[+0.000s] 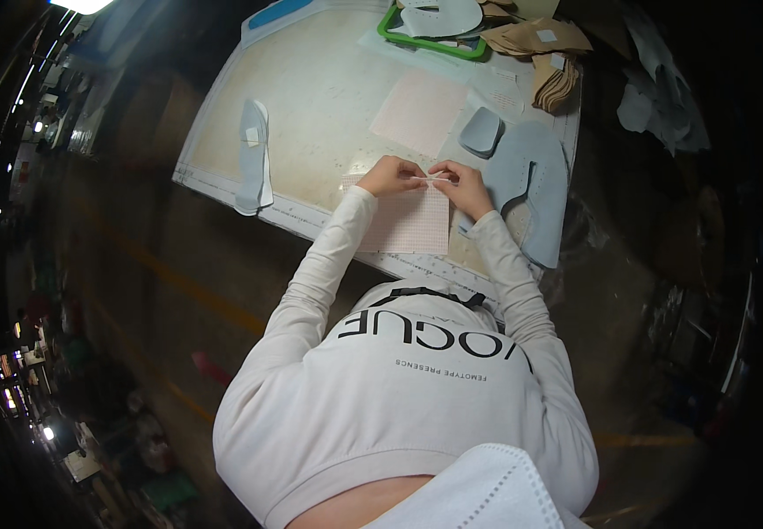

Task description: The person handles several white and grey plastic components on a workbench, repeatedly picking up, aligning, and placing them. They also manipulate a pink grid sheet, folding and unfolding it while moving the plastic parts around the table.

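My left hand (393,176) and my right hand (464,188) meet over the near part of the table, fingers closed in a pinch. Between their fingertips is a small, thin white strip (432,179), too small to make out further. Just below lies a sheet with a fine pinkish grid of small marks (405,225), partly covered by the left hand. To the right of my right hand is a stack of large grey-blue cut pieces (544,189) with a curved slot. Beyond it sits a smaller stack of rounded grey-blue pieces (480,131).
A pale pink sheet (418,110) lies farther back on the white table (297,106). At the left edge is a narrow grey-blue stack (252,154) with a white label. A green-rimmed tray (452,48) and brown cut pieces (553,75) occupy the far right.
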Demonstrator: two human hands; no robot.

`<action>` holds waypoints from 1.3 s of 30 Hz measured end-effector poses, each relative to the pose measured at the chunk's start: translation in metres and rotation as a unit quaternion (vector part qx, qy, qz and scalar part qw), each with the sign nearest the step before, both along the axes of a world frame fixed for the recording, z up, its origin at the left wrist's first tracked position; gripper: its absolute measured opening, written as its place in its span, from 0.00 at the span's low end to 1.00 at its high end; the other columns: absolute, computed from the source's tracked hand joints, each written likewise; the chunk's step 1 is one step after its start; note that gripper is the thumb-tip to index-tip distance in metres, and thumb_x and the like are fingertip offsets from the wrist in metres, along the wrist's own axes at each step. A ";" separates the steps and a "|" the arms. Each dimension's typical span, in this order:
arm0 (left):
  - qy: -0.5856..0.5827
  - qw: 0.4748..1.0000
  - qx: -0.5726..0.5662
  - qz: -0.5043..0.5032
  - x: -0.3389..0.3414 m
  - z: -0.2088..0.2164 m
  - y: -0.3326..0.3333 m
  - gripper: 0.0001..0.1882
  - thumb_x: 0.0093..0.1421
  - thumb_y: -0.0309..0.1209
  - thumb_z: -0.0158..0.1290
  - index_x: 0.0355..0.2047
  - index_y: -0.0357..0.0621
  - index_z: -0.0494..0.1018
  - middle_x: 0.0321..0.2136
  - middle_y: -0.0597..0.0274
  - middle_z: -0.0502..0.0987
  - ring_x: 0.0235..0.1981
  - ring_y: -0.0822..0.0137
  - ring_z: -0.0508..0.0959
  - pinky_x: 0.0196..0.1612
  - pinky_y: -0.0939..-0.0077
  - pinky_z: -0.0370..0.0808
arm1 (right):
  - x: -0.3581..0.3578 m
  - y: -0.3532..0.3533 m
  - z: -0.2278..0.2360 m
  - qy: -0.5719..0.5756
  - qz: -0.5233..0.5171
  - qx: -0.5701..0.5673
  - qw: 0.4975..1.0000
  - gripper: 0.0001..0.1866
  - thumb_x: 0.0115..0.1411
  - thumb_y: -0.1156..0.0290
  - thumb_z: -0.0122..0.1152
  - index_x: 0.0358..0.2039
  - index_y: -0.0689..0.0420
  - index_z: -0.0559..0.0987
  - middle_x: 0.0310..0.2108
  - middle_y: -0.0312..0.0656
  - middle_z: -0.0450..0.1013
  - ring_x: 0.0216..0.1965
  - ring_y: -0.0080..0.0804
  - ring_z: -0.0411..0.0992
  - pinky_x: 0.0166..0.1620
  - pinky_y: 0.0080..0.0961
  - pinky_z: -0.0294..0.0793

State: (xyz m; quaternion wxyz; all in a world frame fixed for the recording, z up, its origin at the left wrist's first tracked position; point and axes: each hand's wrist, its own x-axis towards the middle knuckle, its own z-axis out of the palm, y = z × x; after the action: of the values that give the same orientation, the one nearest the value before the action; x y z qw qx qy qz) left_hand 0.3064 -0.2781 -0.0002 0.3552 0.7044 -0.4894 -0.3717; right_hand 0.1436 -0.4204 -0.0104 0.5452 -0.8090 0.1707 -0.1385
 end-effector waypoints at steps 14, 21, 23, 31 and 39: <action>0.003 0.998 0.042 -0.037 0.007 -0.015 -0.020 0.09 0.58 0.30 0.56 0.36 0.38 0.79 0.27 0.61 0.81 0.29 0.75 0.76 0.38 0.78 0.73 | -0.005 0.017 -0.003 -0.134 -0.085 -0.338 0.928 0.05 0.51 0.72 0.64 0.29 0.54 0.79 0.32 0.36 0.75 0.43 0.37 0.71 0.47 0.32 0.71; 0.036 0.997 0.034 -0.061 0.013 -0.014 -0.028 0.14 0.57 0.32 0.57 0.42 0.39 0.77 0.34 0.60 0.80 0.36 0.72 0.77 0.44 0.78 0.73 | -0.003 0.017 0.000 -0.137 -0.159 -0.260 0.943 0.04 0.50 0.75 0.64 0.28 0.55 0.79 0.31 0.38 0.76 0.42 0.39 0.72 0.46 0.32 0.72; 0.043 0.996 -0.012 -0.081 0.019 -0.013 -0.029 0.19 0.55 0.35 0.59 0.47 0.42 0.75 0.40 0.57 0.78 0.42 0.68 0.77 0.48 0.75 0.72 | -0.003 0.015 0.003 -0.152 -0.189 -0.237 0.941 0.04 0.49 0.75 0.65 0.27 0.55 0.79 0.31 0.38 0.76 0.40 0.39 0.72 0.45 0.31 0.72; -0.334 0.872 0.144 0.328 0.075 -0.018 -0.070 0.37 0.40 0.42 0.68 0.51 0.48 0.70 0.49 0.50 0.70 0.49 0.51 0.72 0.54 0.62 0.70 | -0.033 0.015 0.022 -0.167 -0.264 -0.094 0.945 0.03 0.51 0.73 0.65 0.28 0.56 0.80 0.30 0.37 0.76 0.35 0.32 0.72 0.37 0.25 0.73; -0.243 0.863 0.287 0.338 0.097 -0.016 -0.092 0.29 0.42 0.42 0.66 0.44 0.42 0.73 0.48 0.52 0.74 0.51 0.53 0.72 0.51 0.62 0.72 | -0.059 0.031 0.020 -0.169 -0.306 -0.040 0.936 0.03 0.54 0.72 0.64 0.29 0.56 0.80 0.31 0.35 0.76 0.35 0.28 0.72 0.35 0.23 0.73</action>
State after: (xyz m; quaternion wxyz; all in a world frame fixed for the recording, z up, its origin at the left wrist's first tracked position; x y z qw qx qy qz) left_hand 0.4032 -0.3702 -0.0165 0.1106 0.9654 -0.1641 -0.1698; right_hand 0.0849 -0.3896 0.0101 0.4647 -0.7030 0.3101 -0.4401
